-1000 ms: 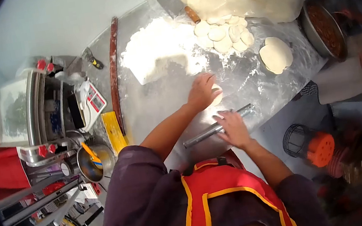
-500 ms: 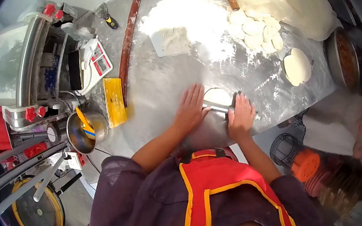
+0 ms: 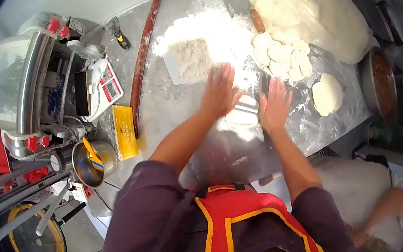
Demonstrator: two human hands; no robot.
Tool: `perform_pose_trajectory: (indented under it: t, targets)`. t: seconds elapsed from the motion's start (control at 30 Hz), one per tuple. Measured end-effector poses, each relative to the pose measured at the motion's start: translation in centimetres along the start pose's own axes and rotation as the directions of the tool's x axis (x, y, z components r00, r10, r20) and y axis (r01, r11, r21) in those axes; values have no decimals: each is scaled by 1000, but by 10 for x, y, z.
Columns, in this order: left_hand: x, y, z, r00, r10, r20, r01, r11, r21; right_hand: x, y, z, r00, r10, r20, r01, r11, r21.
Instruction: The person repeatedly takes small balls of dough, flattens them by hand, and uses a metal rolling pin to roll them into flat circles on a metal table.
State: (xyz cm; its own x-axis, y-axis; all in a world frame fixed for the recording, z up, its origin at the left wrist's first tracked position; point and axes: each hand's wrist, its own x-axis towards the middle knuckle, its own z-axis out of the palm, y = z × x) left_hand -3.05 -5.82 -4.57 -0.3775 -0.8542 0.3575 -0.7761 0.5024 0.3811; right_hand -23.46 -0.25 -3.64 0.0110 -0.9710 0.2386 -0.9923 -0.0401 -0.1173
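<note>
Both hands flat, fingers spread: left hand (image 3: 218,92) and right hand (image 3: 275,106) press a metal rolling pin (image 3: 261,85) over the dough piece (image 3: 242,112), frame centre. Vs half a sec ago, hands slid up-frame twd flour pile (image 3: 201,40); dough getting flatter. Finished round (image 3: 326,94) at right.

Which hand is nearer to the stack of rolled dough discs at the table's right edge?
Right. The right hand lies flat just left of the stack of rolled discs, while the left hand sits farther left, beyond the dough piece between both hands.
</note>
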Motion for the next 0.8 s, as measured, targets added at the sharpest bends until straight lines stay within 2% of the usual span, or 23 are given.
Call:
perform_pose_trajectory:
  t: [0.07, 0.17, 0.23, 0.27, 0.37, 0.43, 0.53, 0.63, 0.67, 0.77, 0.8]
  targets:
    - [-54, 13, -27, 981, 87, 171, -83, 996, -31, -51, -15, -12, 998, -51, 36, 48, 995, 87]
    - [-125, 34, -49, 981, 58, 188, -35, 992, -123, -127, -34, -32, 992, -64, 113, 36, 972, 234]
    - [-145, 42, -58, 980, 75, 187, -49, 989, -141, -137, -31, -24, 993, -97, 68, 80, 972, 219]
    - [-140, 40, -53, 974, 50, 220, -22, 992, -127, -143, -28, -24, 992, -113, 48, 101, 972, 211]
    - [-89, 39, -18, 994, -66, 87, 90, 947, -310, -113, -14, -34, 972, -160, 171, 85, 920, 383]
    - [-52, 43, 1, 986, -115, 119, 152, 913, -379, -112, -12, -40, 966, -198, 169, 119, 913, 389]
    - [-24, 46, -6, 918, -112, 381, 197, 961, -192, -121, 11, -60, 927, -262, 267, 136, 901, 412]
    - [-38, 26, -1, 938, -133, 320, 224, 937, -268, -151, 36, -64, 919, -283, 274, 143, 887, 439]
    - [-45, 26, 0, 892, -267, 366, 396, 851, -345, -164, 34, -66, 912, -242, 332, 122, 931, 343]
    - [-74, 27, 2, 776, -291, 559, 575, 691, -438, -169, 2, -65, 934, -81, 348, 9, 979, 204]
    - [-81, 26, 7, 802, -98, 590, 399, 822, -407, -157, -10, -63, 935, -7, 355, -45, 990, 136]
